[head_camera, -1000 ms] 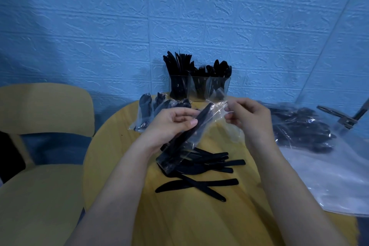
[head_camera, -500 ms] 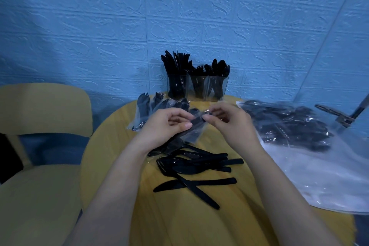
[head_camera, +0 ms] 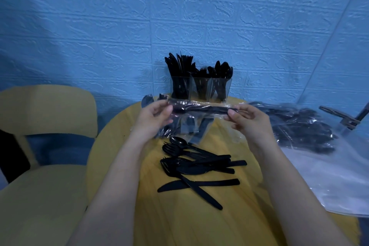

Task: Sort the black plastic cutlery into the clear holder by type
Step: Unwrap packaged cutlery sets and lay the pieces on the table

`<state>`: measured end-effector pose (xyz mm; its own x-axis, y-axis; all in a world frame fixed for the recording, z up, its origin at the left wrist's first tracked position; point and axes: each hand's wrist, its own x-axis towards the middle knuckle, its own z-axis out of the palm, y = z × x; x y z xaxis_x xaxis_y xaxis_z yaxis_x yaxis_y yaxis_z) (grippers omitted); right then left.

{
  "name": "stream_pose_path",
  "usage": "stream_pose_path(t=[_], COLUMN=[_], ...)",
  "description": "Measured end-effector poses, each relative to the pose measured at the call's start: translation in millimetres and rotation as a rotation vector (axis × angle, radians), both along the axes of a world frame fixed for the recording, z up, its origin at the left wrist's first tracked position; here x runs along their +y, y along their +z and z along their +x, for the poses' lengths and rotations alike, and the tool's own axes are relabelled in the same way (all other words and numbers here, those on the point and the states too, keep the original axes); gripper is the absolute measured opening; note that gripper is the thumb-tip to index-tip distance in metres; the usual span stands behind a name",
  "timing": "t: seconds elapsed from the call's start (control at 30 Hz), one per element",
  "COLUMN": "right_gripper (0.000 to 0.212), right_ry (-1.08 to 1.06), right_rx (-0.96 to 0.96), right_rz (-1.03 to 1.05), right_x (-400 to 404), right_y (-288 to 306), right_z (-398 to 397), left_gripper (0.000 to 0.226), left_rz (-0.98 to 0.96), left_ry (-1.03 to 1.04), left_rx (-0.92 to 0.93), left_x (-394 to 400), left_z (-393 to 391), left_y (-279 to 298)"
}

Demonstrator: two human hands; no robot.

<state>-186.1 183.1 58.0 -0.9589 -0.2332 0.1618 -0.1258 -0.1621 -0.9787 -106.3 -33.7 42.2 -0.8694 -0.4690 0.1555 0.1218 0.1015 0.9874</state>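
Observation:
Both hands hold a clear-wrapped cutlery packet (head_camera: 199,109) stretched level above the round yellow table (head_camera: 179,223). My left hand (head_camera: 154,117) pinches its left end and my right hand (head_camera: 246,119) pinches its right end. Behind it, against the blue wall, stands the clear holder (head_camera: 200,88), its compartments filled with upright black knives, forks and spoons. A loose pile of black cutlery (head_camera: 196,164) lies on the table below my hands, with two crossed knives (head_camera: 199,185) nearest me. More wrapped packets (head_camera: 179,126) lie under my left hand.
A large clear plastic bag (head_camera: 311,132) with several wrapped cutlery packets covers the table's right side. A metal clamp (head_camera: 343,118) juts in from the far right. A yellow chair (head_camera: 44,146) stands to the left of the table.
The wrapped packet was tilted and held close between both hands; now it is turned level and raised, with my hands spread apart to its two ends.

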Motion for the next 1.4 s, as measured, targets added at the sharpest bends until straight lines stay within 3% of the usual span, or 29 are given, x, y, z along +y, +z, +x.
stream_pose_path(t=[0.23,0.53,0.63,0.93,1.03,1.23,1.4], right_gripper=[0.011,0.01,0.008,0.005,0.004,0.014,0.014], right_ry=[0.068,0.058,0.034,-0.133,0.067,0.4,0.452], right_rx=[-0.014,-0.052,-0.033,-0.032,-0.076,-0.143,0.112], right_rz=[0.124,0.001,-0.017,-0.092,0.075,0.408,0.925], right_x=[2.1,2.5,4.3,34.2,35.0,12.4,9.9], right_y=[-3.0,0.4,0.5,5.0,8.8,3.7,-1.8], right_z=[-1.2,-0.4,-0.1,-15.2,-12.3,-0.8,3.1], left_gripper=[0.017,0.008,0.007,0.013,0.012,0.014,0.01], left_rz=[0.147,0.302,0.314,0.59,0.672,0.637,0.641], left_ry=[0.072,0.108,0.21,0.732,0.728,0.374,0.114], left_rx=[0.018,0.124,0.169,0.405,0.417,0.301,0.177], left_x=[0.1,-3.7,-11.0,-35.5,-37.3,-3.7,18.5], left_z=[0.0,-0.1,-0.2,1.8,-0.2,-6.3,-7.7], left_y=[-1.1,-1.0,-4.1,-14.2,-14.2,-4.0,0.7])
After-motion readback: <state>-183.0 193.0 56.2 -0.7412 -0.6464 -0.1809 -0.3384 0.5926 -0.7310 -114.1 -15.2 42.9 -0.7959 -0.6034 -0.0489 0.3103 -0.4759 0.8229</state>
